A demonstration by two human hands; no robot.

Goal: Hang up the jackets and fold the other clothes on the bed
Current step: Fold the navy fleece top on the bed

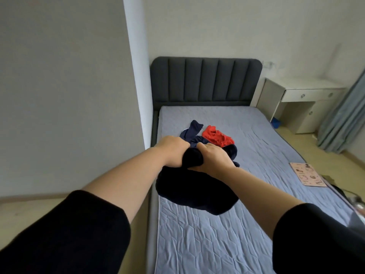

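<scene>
While gripping one bunched dark navy garment (194, 191), left hand (172, 150) and right hand (214, 158) are curling fingers into it (above grey-blue quilted mattress (197, 244)).

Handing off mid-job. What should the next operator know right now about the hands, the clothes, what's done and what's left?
Left hand: grips the bunched top of the dark garment.
Right hand: grips the same garment beside the left.
The dark garment's lower part hangs over or rests on the bed.
The red garment lies crumpled mid-bed beyond the hands. Navy cloth lies left of it; I cannot tell if it is a separate piece.
Done: nothing in view is folded or hung.
Left: check whether the held piece is a jacket, then hang or fold it. Then handle the rest.
</scene>
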